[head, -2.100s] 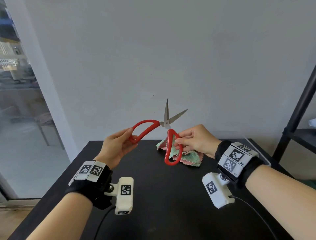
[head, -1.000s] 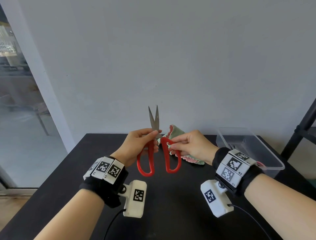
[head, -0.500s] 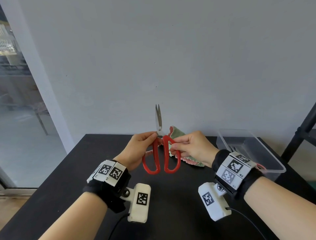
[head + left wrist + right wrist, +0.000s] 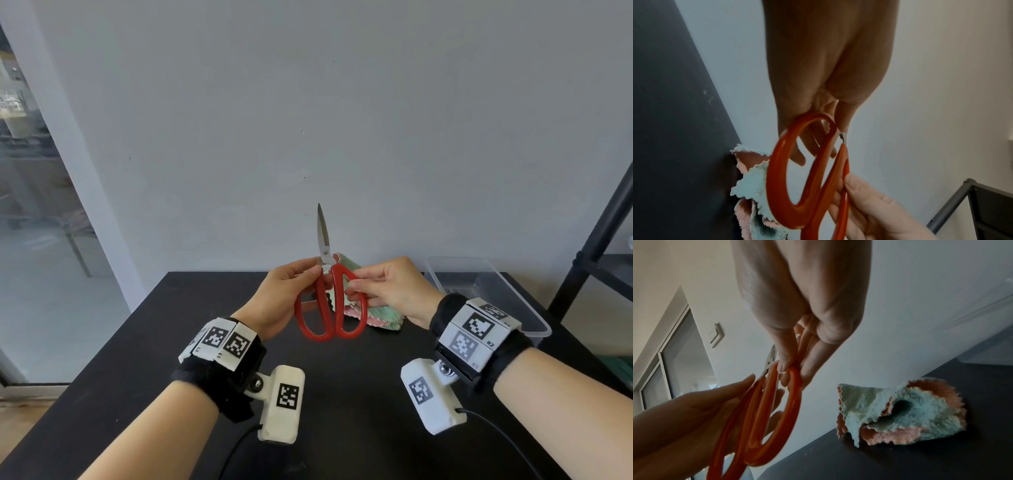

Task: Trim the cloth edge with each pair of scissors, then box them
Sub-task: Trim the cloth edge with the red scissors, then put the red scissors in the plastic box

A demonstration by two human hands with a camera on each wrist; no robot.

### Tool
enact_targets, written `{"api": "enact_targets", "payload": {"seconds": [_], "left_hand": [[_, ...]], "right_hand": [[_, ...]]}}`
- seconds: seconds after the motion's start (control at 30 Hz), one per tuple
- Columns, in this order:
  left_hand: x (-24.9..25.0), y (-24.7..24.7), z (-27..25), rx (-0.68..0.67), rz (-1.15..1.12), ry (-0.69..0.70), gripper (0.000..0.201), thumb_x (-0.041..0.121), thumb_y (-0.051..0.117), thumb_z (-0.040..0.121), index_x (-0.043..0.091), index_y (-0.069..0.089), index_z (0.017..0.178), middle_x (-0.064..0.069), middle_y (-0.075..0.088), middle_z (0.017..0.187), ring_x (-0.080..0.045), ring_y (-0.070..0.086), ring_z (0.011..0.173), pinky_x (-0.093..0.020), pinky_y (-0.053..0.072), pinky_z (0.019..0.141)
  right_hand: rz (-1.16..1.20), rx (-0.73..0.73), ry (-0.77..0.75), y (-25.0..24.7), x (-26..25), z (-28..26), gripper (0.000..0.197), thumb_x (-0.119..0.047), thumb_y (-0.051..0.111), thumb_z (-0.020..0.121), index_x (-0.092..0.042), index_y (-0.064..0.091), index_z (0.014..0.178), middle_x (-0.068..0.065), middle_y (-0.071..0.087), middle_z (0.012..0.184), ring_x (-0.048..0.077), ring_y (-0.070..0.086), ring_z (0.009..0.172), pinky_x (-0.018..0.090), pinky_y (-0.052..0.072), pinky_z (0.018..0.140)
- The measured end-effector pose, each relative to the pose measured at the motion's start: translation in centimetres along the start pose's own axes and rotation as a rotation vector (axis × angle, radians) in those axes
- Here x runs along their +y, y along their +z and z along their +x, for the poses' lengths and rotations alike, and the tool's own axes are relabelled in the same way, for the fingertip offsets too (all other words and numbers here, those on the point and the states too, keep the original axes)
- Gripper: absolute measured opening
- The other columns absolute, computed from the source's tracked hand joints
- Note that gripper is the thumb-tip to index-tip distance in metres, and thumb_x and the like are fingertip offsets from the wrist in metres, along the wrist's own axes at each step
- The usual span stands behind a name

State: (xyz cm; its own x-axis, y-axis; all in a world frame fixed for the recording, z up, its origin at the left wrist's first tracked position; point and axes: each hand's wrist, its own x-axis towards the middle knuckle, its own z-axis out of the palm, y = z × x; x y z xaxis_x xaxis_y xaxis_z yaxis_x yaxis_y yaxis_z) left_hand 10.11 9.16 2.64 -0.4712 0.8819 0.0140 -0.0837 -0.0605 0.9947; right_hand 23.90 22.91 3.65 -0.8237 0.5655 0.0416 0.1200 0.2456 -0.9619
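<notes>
Red-handled scissors (image 4: 330,301) (image 4: 803,178) (image 4: 764,410) stand upright above the black table, blades together and pointing up. My left hand (image 4: 284,298) pinches the left handle loop near the pivot. My right hand (image 4: 387,287) pinches the right handle loop between thumb and fingers. A crumpled green and pink cloth (image 4: 373,315) (image 4: 900,412) (image 4: 754,186) lies on the table just behind the scissors, partly hidden by them and my right hand.
A clear plastic box (image 4: 486,294) stands on the table's (image 4: 342,394) right side, behind my right wrist. A black metal shelf frame (image 4: 596,240) rises at the far right. The grey wall runs along the table's back edge; a glass door is at the left.
The scissor blades, spread wide two seconds ago, have come together. Both hands moved the handle loops side by side and the scissors now point straight up.
</notes>
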Motion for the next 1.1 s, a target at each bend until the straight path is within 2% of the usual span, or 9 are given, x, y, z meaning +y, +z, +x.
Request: {"api": "enact_targets", "payload": {"seconds": [0.17, 0.3, 0.47, 0.53, 0.63, 0.7, 0.8, 0.97, 1.1], "left_hand": [[1.2, 0.8, -0.3, -0.013, 0.103, -0.114, 0.019, 0.006, 0.055, 0.094, 0.008, 0.062, 0.111, -0.018, 0.071, 0.107, -0.029, 0.07, 0.092, -0.043, 0.057, 0.083], [2.3, 3.0, 0.0, -0.067, 0.19, -0.154, 0.026, 0.0, 0.06, 0.089, 0.013, 0.063, 0.111, -0.014, 0.072, 0.097, -0.028, 0.072, 0.085, -0.043, 0.058, 0.081], [3.1, 7.1, 1.7, -0.072, 0.226, -0.174, 0.026, -0.005, 0.059, 0.089, 0.003, 0.062, 0.114, -0.021, 0.068, 0.105, -0.028, 0.07, 0.083, -0.037, 0.061, 0.068], [3.3, 8.8, 2.4, -0.084, 0.226, -0.184, 0.023, -0.005, 0.057, 0.09, 0.004, 0.063, 0.111, -0.022, 0.067, 0.105, -0.026, 0.07, 0.079, -0.032, 0.061, 0.062], [3.4, 11.5, 3.7, -0.093, 0.212, -0.191, 0.023, -0.007, 0.054, 0.091, 0.003, 0.061, 0.111, -0.017, 0.063, 0.087, -0.023, 0.067, 0.072, -0.034, 0.061, 0.06], [3.1, 13.3, 4.6, -0.084, 0.234, -0.176, 0.023, -0.008, 0.056, 0.09, 0.001, 0.062, 0.11, -0.015, 0.064, 0.079, -0.022, 0.067, 0.068, -0.035, 0.061, 0.062], [2.4, 15.5, 5.8, -0.037, 0.263, -0.16, 0.018, -0.011, 0.06, 0.085, 0.0, 0.064, 0.099, -0.017, 0.066, 0.075, -0.022, 0.068, 0.059, -0.031, 0.06, 0.054], [0.3, 18.2, 7.4, -0.039, 0.353, -0.203, 0.018, -0.017, 0.066, 0.076, -0.008, 0.066, 0.091, -0.023, 0.067, 0.087, -0.036, 0.067, 0.082, -0.042, 0.06, 0.074], [-1.4, 19.6, 8.3, -0.053, 0.547, -0.16, 0.025, -0.009, 0.073, 0.072, -0.002, 0.072, 0.097, -0.017, 0.072, 0.097, -0.028, 0.068, 0.097, -0.039, 0.056, 0.088]], "right_hand": [[-0.008, 0.066, 0.013, -2.6, -0.2, -0.9, 0.023, -0.007, 0.066, 0.087, -0.003, 0.07, 0.109, 0.009, 0.075, 0.091, 0.011, 0.073, 0.083, 0.02, 0.058, 0.07], [-0.022, 0.119, 0.032, -5.1, -0.5, -2.3, 0.025, -0.008, 0.067, 0.087, -0.001, 0.069, 0.111, 0.01, 0.075, 0.092, 0.011, 0.073, 0.081, 0.018, 0.056, 0.064], [-0.073, 0.158, 0.079, -9.1, -1.5, -3.9, 0.03, -0.006, 0.07, 0.085, 0.002, 0.067, 0.113, 0.012, 0.075, 0.095, 0.02, 0.073, 0.082, 0.029, 0.061, 0.074], [-0.109, 0.129, 0.132, -10.8, -1.8, -4.6, 0.036, 0.001, 0.072, 0.081, -0.002, 0.064, 0.117, 0.013, 0.073, 0.097, 0.023, 0.072, 0.084, 0.028, 0.061, 0.07], [-0.181, 0.128, 0.19, -13.4, -1.6, -5.4, 0.049, 0.01, 0.072, 0.077, -0.004, 0.061, 0.122, 0.011, 0.071, 0.096, 0.022, 0.071, 0.086, 0.026, 0.06, 0.068], [-0.208, 0.173, 0.218, -14.8, -1.1, -5.8, 0.049, 0.01, 0.073, 0.075, -0.002, 0.062, 0.121, 0.009, 0.071, 0.095, 0.021, 0.07, 0.086, 0.026, 0.059, 0.069], [-0.212, 0.237, 0.275, -16.3, -0.3, -6.3, 0.045, 0.012, 0.073, 0.074, 0.004, 0.062, 0.117, 0.012, 0.069, 0.095, 0.019, 0.069, 0.08, 0.019, 0.057, 0.058], [-0.282, 0.31, 0.358, -18.4, 1.8, -6.4, 0.041, 0.008, 0.075, 0.074, 0.005, 0.064, 0.113, 0.02, 0.069, 0.104, 0.026, 0.07, 0.09, 0.019, 0.056, 0.059], [-0.314, 0.326, 0.4, -19.1, 3.3, -6.2, 0.033, 0.005, 0.076, 0.074, 0.005, 0.068, 0.106, 0.02, 0.071, 0.1, 0.026, 0.072, 0.088, 0.023, 0.058, 0.065]]}}
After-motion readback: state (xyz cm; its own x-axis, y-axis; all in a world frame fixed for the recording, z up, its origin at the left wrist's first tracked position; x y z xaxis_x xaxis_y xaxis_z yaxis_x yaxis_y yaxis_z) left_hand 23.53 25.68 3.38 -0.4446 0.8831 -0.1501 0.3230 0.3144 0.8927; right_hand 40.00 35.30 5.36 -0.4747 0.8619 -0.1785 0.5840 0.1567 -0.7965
